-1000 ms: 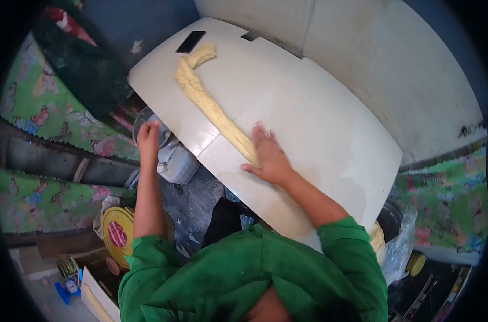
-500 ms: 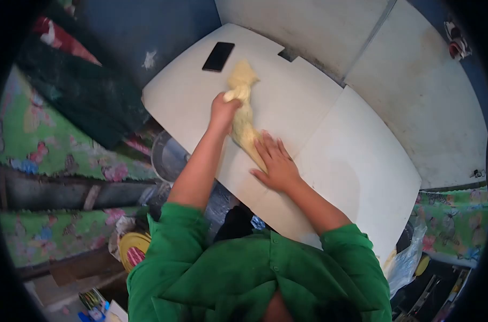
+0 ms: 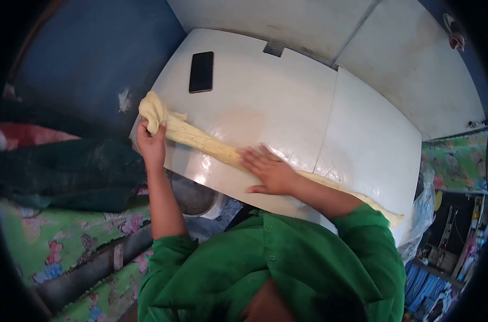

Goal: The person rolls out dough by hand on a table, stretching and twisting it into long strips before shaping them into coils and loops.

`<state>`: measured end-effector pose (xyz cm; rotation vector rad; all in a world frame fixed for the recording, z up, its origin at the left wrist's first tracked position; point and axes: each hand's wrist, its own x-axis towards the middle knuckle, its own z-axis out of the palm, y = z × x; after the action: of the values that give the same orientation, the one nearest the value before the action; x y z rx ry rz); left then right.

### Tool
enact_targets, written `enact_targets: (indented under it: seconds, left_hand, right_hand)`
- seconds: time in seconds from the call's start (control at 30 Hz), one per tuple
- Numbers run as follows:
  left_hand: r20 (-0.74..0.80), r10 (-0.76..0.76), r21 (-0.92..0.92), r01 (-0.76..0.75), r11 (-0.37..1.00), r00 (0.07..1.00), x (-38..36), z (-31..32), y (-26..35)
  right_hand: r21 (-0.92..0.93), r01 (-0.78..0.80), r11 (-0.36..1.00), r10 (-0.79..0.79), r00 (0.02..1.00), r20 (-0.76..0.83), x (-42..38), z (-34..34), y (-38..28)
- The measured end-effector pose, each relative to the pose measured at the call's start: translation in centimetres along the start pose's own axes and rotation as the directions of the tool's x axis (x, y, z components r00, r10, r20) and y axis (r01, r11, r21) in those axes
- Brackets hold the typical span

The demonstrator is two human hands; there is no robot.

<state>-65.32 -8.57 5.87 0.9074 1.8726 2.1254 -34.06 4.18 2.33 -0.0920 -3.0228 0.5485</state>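
A long strip of pale yellow dough (image 3: 201, 141) lies across the white table, running from the left edge to the right side. My left hand (image 3: 151, 140) grips its thick bunched end, thumb and fingers closed round it at the table's left edge. Flat on the middle of the strip rests my right hand (image 3: 268, 169), its fingers spread and palm down. Beyond that hand the dough goes on as a thinner band, partly hidden under my right forearm, and ends near the right table edge.
A black phone (image 3: 201, 72) lies on the white table (image 3: 287, 102) near the back left. Walls stand behind the table. A grey round tub (image 3: 193, 197) is below its front left edge, and clear plastic (image 3: 423, 198) hangs at the right.
My left hand has moved left and nearer with the bunched dough end. The dough now lies stretched across the table, with a thin length showing to the right. My view has turned.
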Motion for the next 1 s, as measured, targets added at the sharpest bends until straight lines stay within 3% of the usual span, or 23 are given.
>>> enact_targets:
  seconds: [0.03,0.07,0.1,0.13,0.17,0.2,0.23,0.3,0.33,0.37,0.4,0.47,0.5,0.53,0.57,0.63,0.67,0.73,0.8,0.83,0.87,1.0]
  left_hand:
    - [-0.025,0.098,0.363,-0.082,0.928,0.995,0.0,-0.4,-1.0]
    - [-0.008,0.2,0.673,-0.142,0.726,0.98,-0.3,-0.9,-2.2]
    - [-0.041,0.183,0.736,-0.094,0.671,0.982,-0.4,-2.5,-3.8]
    - [-0.116,0.066,0.705,0.035,0.709,0.991,-0.2,-4.4,-5.7]
    - [-0.104,0.027,0.883,0.08,0.463,0.994,-0.6,-4.8,-4.9]
    - [-0.232,0.174,0.948,0.182,0.26,0.957,-1.6,-3.4,-3.7]
    - [-0.353,0.061,0.917,0.332,0.222,0.934,-2.1,-0.9,0.1]
    - [-0.076,0.3,0.897,-0.066,0.437,0.951,-3.3,0.5,0.5]
    - [0.068,0.412,0.788,-0.302,0.536,0.909,-4.4,2.7,1.9]
    - [0.282,0.193,0.7,-0.339,0.628,0.94,-6.1,4.2,1.9]
    - [0.493,-0.015,0.609,-0.332,0.72,0.87,-7.9,5.8,1.8]
    - [0.781,-0.179,0.569,-0.564,0.598,0.599,-10.8,9.2,1.2]
    - [0.783,-0.183,0.566,-0.56,0.605,0.594,-11.5,9.8,0.8]
    - [0.766,-0.192,0.616,-0.616,0.49,0.613,-12.2,10.3,0.3]
    - [0.748,-0.195,0.655,-0.66,0.367,0.634,-12.7,11.0,0.0]
    - [0.713,-0.196,0.691,-0.626,0.362,0.673,-13.4,12.2,0.2]
    - [0.67,-0.196,0.729,-0.587,0.352,0.716,-13.9,13.0,0.3]
    - [0.802,-0.137,0.569,-0.673,0.471,0.582,-15.8,16.3,0.8]
    - [0.898,-0.118,0.414,-0.722,0.554,0.424,-19.7,21.3,2.6]
    - [0.935,-0.171,0.345,-0.688,0.638,0.31,-21.9,24.1,3.8]
    - [0.974,-0.104,0.216,-0.669,0.712,0.204,-24.2,26.8,4.7]
    - [0.985,0.105,-0.17,-0.645,0.745,-0.138,-35.7,35.9,6.5]
  right_hand:
    - [0.049,0.032,0.998,-0.03,0.999,-0.029,2.7,0.8,-0.7]
    - [0.082,0.022,0.996,-0.017,0.998,-0.065,5.0,1.0,-1.2]
    - [0.096,0.017,0.995,-0.005,0.993,-0.115,7.8,2.4,-1.8]
    - [0.124,-0.02,0.992,0.039,0.988,-0.15,10.8,3.6,-2.5]
    - [0.103,-0.046,0.994,0.066,0.977,-0.201,13.5,4.0,-3.1]
    - [0.084,-0.073,0.994,0.092,0.963,-0.252,15.0,4.1,-3.3]
    - [0.089,-0.112,0.99,0.131,0.959,-0.25,15.1,4.4,-3.2]
    - [0.094,-0.02,0.995,0.048,0.951,-0.304,14.2,4.6,-2.6]
    - [0.098,-0.057,0.994,0.084,0.949,-0.302,12.0,3.8,-2.4]
    - [0.205,-0.195,0.959,0.231,0.958,-0.172,8.1,2.4,-2.5]
    - [0.294,-0.333,0.896,0.356,0.934,-0.026,3.7,1.2,-2.4]
    - [0.156,-0.534,0.831,0.552,0.826,-0.111,-6.4,1.9,-0.8]
    - [0.157,-0.663,0.732,0.679,0.728,-0.093,-11.9,1.4,-0.1]
    - [-0.022,-0.713,0.701,0.701,0.695,-0.161,-17.2,0.4,0.0]
    - [0.001,-0.818,0.576,0.809,0.569,-0.147,-22.6,0.4,0.7]
    - [-0.135,-0.928,0.348,0.902,0.371,-0.221,-31.2,-1.6,0.9]
    - [-0.177,-0.94,0.293,0.914,0.33,-0.238,-34.7,-2.0,0.9]
    - [-0.209,-0.929,0.305,0.892,0.355,-0.278,-40.0,-1.3,1.4]
    - [-0.099,-0.936,0.338,0.862,0.35,-0.366,-43.3,-0.4,1.5]
    - [-0.078,-0.938,0.338,0.863,0.342,-0.371,-44.2,-0.2,1.3]
    - [-0.081,-0.934,0.347,0.857,0.352,-0.376,-45.0,-0.1,1.1]
    - [-0.059,-0.891,0.451,0.844,0.447,-0.296,-47.8,-3.7,0.7]
